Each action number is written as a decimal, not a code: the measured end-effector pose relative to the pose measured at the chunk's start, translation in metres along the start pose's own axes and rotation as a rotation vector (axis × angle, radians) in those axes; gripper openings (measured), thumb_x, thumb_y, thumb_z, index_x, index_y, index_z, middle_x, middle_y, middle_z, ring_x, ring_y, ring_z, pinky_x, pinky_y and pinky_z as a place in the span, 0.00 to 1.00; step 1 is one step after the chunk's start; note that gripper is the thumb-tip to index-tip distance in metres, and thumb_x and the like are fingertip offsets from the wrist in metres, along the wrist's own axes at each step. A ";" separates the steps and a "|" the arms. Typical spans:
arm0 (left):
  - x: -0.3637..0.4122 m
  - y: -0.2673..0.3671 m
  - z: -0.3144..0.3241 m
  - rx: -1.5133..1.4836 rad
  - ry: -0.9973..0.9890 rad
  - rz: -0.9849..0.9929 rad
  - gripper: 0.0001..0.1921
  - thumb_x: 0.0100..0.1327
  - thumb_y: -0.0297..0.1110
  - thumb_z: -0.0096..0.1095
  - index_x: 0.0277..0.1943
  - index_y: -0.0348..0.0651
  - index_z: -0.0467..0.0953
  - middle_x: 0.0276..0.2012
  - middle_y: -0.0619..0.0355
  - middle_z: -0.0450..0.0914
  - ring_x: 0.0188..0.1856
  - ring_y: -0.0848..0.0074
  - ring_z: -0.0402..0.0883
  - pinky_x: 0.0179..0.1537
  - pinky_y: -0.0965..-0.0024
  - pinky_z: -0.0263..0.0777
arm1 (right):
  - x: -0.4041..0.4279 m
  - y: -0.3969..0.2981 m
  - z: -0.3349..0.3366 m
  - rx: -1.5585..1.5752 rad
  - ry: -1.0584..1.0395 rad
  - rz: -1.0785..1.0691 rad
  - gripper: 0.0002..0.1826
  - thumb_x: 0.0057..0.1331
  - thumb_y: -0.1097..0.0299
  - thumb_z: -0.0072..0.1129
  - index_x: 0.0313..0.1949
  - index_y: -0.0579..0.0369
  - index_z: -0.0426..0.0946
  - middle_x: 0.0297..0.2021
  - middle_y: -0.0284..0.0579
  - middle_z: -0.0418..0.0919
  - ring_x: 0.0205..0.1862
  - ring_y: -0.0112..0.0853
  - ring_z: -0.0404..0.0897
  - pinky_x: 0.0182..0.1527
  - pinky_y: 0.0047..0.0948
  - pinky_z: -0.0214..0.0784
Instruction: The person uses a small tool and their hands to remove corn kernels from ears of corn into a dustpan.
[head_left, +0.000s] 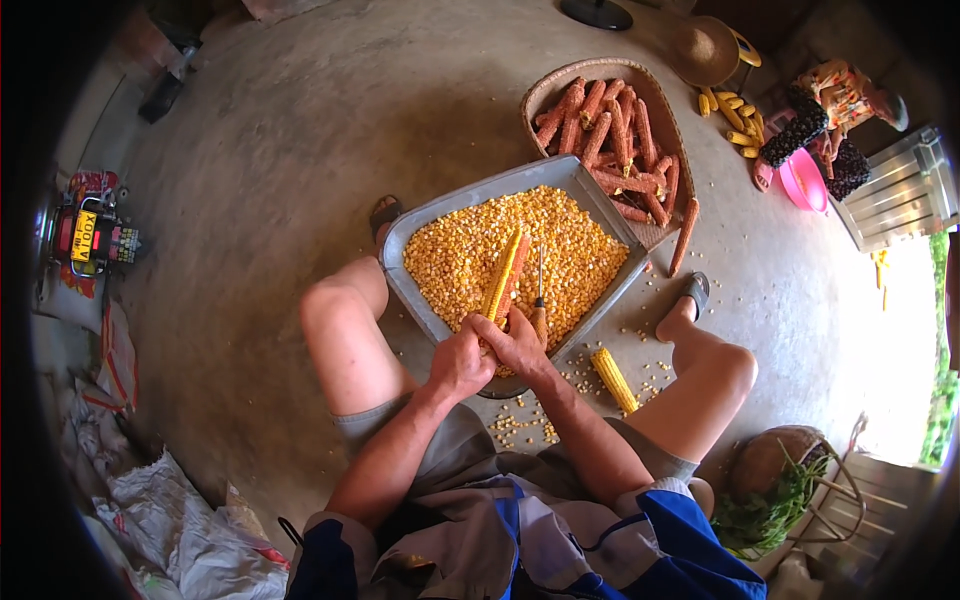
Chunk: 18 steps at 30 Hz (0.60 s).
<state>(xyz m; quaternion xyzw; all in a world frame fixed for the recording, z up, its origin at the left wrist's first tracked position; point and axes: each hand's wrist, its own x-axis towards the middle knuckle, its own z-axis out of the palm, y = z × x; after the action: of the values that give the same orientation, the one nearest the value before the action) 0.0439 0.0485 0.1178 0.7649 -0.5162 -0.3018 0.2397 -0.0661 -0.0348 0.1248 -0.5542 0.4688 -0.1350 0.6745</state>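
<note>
A partly shelled ear of corn (502, 277) points away from me over a metal pan (450, 319) of loose kernels (457, 244). Yellow rows remain along its left side, while its right side is bare reddish cob. My left hand (461, 362) is closed around the near end. My right hand (519, 346) grips the same end, its thumb side pressed against the ear. Just right of that hand, a screwdriver-like tool (539, 300) with a wooden handle and thin metal shaft rests over the kernels; whether the hand touches it is unclear.
A woven basket (559, 71) of bare cobs (619, 142) adjoins the pan's far right. An ear of corn (613, 381) and scattered kernels lie on the floor by my right leg. Another person (840, 97) sits at right near a pink basin (802, 180). Sacks (180, 517) lie at left.
</note>
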 end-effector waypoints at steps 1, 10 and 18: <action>0.000 -0.001 0.001 -0.023 0.008 0.016 0.25 0.57 0.36 0.62 0.56 0.37 0.65 0.33 0.37 0.80 0.35 0.43 0.80 0.37 0.50 0.75 | 0.003 0.006 -0.001 0.003 0.004 0.000 0.36 0.61 0.45 0.63 0.52 0.68 0.69 0.43 0.49 0.79 0.45 0.30 0.78 0.49 0.31 0.71; 0.007 -0.003 -0.003 -0.270 0.043 0.127 0.26 0.59 0.38 0.65 0.56 0.36 0.66 0.38 0.39 0.81 0.40 0.45 0.81 0.39 0.53 0.75 | 0.004 0.024 -0.019 0.299 -0.146 -0.138 0.25 0.66 0.56 0.54 0.55 0.62 0.68 0.31 0.38 0.76 0.29 0.22 0.72 0.32 0.22 0.66; 0.000 0.008 -0.005 -0.057 0.058 0.062 0.30 0.58 0.37 0.66 0.60 0.38 0.64 0.39 0.40 0.81 0.42 0.47 0.81 0.41 0.55 0.76 | 0.005 0.002 -0.014 -0.075 -0.004 -0.057 0.36 0.65 0.39 0.55 0.48 0.68 0.71 0.37 0.48 0.78 0.39 0.31 0.77 0.43 0.31 0.70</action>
<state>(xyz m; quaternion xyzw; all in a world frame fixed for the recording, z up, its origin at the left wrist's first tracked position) 0.0427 0.0459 0.1265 0.7496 -0.5237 -0.2867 0.2856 -0.0752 -0.0458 0.1213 -0.5926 0.4563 -0.1354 0.6499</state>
